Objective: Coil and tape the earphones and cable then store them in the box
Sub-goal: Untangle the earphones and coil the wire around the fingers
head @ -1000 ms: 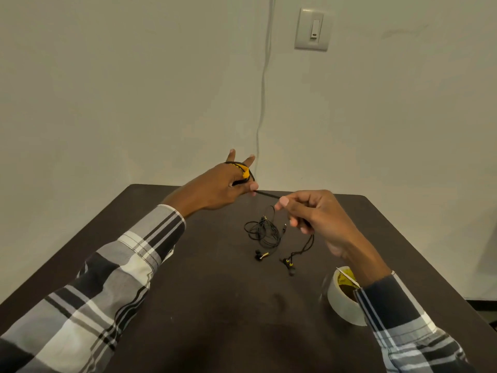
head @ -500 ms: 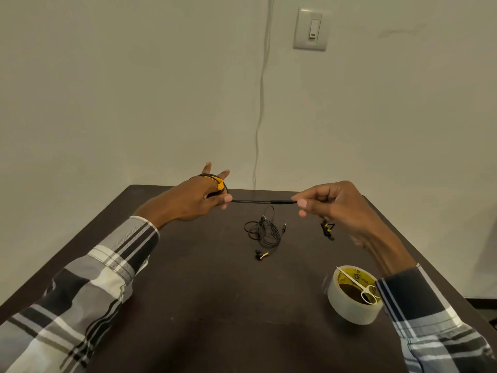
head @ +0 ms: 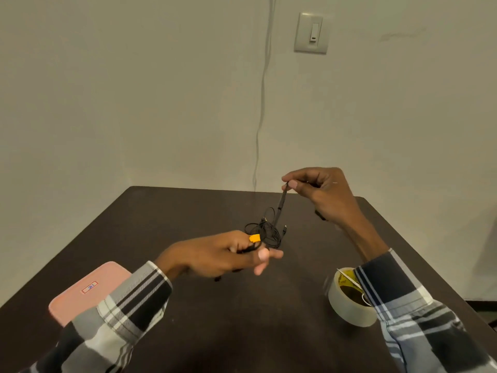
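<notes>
A person sits at a dark brown table (head: 188,332) set against a pale wall, seen from a camera on their head looking down at both hands. Both arms wear plaid sleeves in black, grey and white.

The left hand (head: 220,255) hovers low over the middle of the table. Its fingers curl round loops of a thin black cable (head: 281,204), and an orange piece (head: 254,238) on the cable shows just above the knuckles. Two fingertips stick out to the right, fairly straight.

The right hand (head: 321,192) is raised higher and farther back, towards the right. Its thumb and forefinger pinch the cable's other end, and a thicker black section hangs down from the pinch, slanting left towards the other hand. The remaining fingers are curled in.

Between the two hands, a loose tangle of black earphones (head: 269,231) lies on the table, just behind the left hand's fingers. Whether it touches them cannot be told.

At the near right, a roll of pale tape (head: 347,305) rests flat on the table, partly covered by the right sleeve. A thin white strip crosses its open centre.

At the near left, a flat pink box (head: 88,289) with a small label on its lid lies on the table, partly hidden by the left sleeve.

On the wall, a light switch (head: 312,33) sits high up, and a thin cord (head: 262,103) runs down to the table's far edge.
</notes>
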`<move>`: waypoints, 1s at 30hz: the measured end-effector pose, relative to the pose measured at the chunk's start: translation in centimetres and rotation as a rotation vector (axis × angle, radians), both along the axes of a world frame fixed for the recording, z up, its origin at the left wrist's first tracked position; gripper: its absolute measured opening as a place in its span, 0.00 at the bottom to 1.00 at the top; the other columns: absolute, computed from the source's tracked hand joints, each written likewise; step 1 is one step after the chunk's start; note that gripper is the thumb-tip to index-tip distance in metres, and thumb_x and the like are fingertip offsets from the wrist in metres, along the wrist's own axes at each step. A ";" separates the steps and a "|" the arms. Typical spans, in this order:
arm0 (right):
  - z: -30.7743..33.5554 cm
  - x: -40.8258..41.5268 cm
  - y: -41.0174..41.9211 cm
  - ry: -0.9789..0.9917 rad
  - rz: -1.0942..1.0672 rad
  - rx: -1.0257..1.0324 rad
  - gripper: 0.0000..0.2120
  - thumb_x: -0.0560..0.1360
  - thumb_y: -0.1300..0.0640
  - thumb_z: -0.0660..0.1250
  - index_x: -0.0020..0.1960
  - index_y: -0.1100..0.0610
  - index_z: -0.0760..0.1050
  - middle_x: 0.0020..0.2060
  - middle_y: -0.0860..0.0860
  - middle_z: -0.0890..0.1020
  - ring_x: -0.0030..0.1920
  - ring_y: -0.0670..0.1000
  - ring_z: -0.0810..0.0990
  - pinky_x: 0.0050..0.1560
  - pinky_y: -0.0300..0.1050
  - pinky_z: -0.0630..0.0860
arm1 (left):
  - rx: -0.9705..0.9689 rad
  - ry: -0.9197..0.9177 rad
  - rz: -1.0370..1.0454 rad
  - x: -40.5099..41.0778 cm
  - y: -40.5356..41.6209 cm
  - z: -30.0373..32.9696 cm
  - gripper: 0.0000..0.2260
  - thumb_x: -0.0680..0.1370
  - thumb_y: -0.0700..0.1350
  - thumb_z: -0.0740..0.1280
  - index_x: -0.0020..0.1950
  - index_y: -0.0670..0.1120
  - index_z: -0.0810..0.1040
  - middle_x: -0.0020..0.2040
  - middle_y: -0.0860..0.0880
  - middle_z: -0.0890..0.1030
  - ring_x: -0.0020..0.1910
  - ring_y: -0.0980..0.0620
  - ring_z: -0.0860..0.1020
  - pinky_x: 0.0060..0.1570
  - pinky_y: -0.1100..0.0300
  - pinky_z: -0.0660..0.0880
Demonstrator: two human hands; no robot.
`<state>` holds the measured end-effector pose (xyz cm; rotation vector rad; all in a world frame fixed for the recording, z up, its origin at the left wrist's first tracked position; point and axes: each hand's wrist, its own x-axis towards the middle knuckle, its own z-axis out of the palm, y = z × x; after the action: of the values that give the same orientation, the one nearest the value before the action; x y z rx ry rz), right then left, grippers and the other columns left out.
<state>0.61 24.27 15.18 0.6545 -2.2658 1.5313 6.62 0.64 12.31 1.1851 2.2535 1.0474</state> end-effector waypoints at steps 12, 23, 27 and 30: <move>-7.4 2.3 -5.7 -0.402 0.173 -0.212 0.06 0.77 0.63 0.69 0.49 0.61 0.85 0.41 0.59 0.86 0.36 0.50 0.81 0.35 0.41 0.74 | 0.888 -0.607 -0.074 0.3 0.3 0.7 0.14 0.79 0.52 0.66 0.40 0.44 0.76 0.76 0.38 0.65 0.75 0.34 0.64 0.62 0.29 0.65; -9.2 5.5 -6.7 -0.321 0.101 0.112 0.08 0.80 0.55 0.68 0.55 0.55 0.84 0.35 0.51 0.85 0.29 0.40 0.76 0.34 0.32 0.70 | 0.744 -0.311 0.453 -2.9 -0.7 -0.7 0.16 0.75 0.61 0.64 0.37 0.49 0.76 0.72 0.53 0.73 0.76 0.49 0.64 0.67 0.34 0.67; -7.9 6.2 -6.4 -0.091 -0.027 0.568 0.07 0.80 0.51 0.66 0.53 0.49 0.82 0.41 0.44 0.85 0.45 0.44 0.82 0.48 0.46 0.78 | 0.414 0.000 0.526 -3.2 0.1 -1.8 0.17 0.80 0.57 0.57 0.40 0.48 0.75 0.62 0.43 0.80 0.72 0.68 0.64 0.74 0.46 0.63; -6.4 6.4 -6.1 0.133 -0.142 0.771 0.08 0.81 0.51 0.63 0.53 0.50 0.80 0.48 0.46 0.83 0.51 0.52 0.81 0.45 0.47 0.75 | 0.290 0.057 0.518 -3.2 0.6 -2.1 0.18 0.84 0.51 0.55 0.42 0.42 0.75 0.51 0.55 0.82 0.68 0.62 0.70 0.71 0.51 0.67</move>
<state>7.02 18.22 8.73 0.7251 -2.6944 0.4896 3.39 1.22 10.16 0.7411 2.5898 1.5918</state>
